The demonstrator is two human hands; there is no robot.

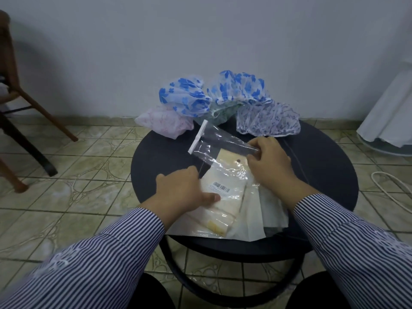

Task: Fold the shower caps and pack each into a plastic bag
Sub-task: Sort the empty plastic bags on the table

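Shower caps (223, 99), about 5 in blue-flowered, pink, green and lilac, sit heaped at the far edge of the round black desk (330, 170). Nearer lies a stack of plastic bags (225, 197), which the left hand (185, 190) presses flat-fingered. The right hand (267, 161) pinches 1 clear bag (214, 141) in its grip, lifted above the stack.

**Your sleeves and hands**

You wear a long-sleeved shirt with narrow dark-blue and white stripes, and a faint pale pattern shows on each upper sleeve. Both cuffs end at the wrists. Your left hand (186, 189) and right hand (270, 162) are bare: you wear no gloves, rings or watch. Dark trousers cover your knees.
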